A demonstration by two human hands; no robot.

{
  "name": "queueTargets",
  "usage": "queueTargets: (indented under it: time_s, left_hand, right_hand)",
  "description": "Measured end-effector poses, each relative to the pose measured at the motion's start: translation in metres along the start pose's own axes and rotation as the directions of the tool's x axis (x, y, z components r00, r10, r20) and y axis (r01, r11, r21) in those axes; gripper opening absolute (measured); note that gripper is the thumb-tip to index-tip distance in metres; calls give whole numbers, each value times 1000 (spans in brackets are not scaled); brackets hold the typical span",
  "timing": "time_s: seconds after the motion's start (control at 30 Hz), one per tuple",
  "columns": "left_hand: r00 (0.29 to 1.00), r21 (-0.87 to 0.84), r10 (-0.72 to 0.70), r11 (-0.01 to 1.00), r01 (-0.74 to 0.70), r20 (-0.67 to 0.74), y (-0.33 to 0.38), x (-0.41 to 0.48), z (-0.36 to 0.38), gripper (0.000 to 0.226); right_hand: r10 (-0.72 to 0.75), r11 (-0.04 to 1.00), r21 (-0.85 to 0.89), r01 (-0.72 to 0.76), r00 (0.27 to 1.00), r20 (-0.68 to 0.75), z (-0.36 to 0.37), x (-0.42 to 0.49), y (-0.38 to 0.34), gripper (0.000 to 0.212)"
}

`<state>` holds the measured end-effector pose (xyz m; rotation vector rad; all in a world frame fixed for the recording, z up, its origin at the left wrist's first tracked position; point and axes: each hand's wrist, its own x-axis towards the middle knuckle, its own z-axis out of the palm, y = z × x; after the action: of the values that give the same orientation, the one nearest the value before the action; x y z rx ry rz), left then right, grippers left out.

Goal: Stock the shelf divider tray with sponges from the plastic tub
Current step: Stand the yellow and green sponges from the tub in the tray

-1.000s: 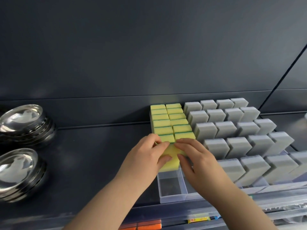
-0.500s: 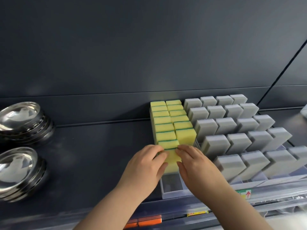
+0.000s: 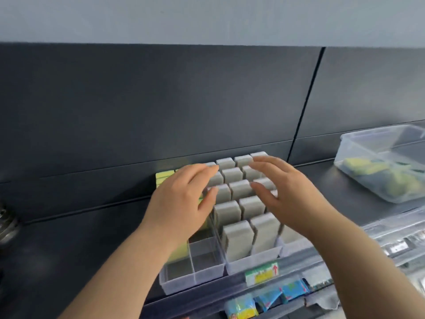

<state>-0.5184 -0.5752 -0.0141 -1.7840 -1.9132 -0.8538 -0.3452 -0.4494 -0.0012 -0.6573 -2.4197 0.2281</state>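
1. left hand [image 3: 181,203] and right hand [image 3: 292,194]: both spread wide and holding nothing. They hover just right of the shelf divider tray [image 3: 195,278], over the grey sponges [image 3: 239,191]. Motion blur, so contact with those can't be called.
2. The tray is clear plastic with two lanes and sits at the shelf's front edge.
3. yellow sponges [image 3: 163,178] stand on edge in the tray's back part, mostly hidden under the left hand. One more shows near the tray's front, below the left wrist.
4. The tray's two front-most compartments look bare.
5. Grey sponges fill the lanes touching the tray's right side, in full rows.
6. plastic tub [image 3: 377,180] sits well right of the tray on the same shelf. Several yellow-green sponges are inside, blurred, so no count.
7. Progress, as a judgement: mostly stocked. The front gaps are left to fill and the tub isn't empty, so likely a few more trips.
8. Rest: price label [image 3: 262,273] just right of the tray's front; metal bowls [image 3: 8,226] far left of the tray.
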Motion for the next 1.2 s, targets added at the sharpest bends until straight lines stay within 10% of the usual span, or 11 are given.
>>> queueTargets:
  time_s: [0.57,0.87,1.2]
  left_hand:
    - [902,-375,387,878,-297,190,316,52,192,35]
    - [836,-423,383,883,-205,393,367,44,283,42]
    - [892,-491,388,838,-239,230,393,169,364,33]
  right_hand:
    - [566,821,-66,-567,824,-33,-165,-246,236,40]
    - [739,674,-53,-737,673,32,-154,-329,301,42]
    - [726,687,-54,-725,687,25,-187,-260,436,42]
